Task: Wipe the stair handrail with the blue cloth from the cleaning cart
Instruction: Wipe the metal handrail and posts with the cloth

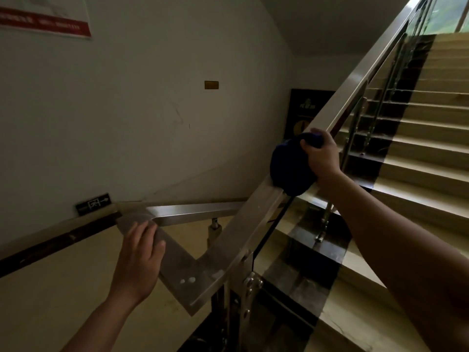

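Observation:
A steel handrail (360,80) climbs from the lower middle up to the top right, above glass panels. My right hand (321,154) grips the dark blue cloth (289,165), which is wrapped over the rail about halfway up. Below it the handrail bends at a corner and runs left along the landing. My left hand (138,260) lies flat on that lower bend with its fingers spread, holding nothing. The cleaning cart is not in view.
Tan stair steps (429,138) with a dark border rise on the right behind the glass. A pale wall (152,110) with an exit sign (93,204) and a red-banded poster (45,19) stands on the left. Steel posts (243,288) carry the rail.

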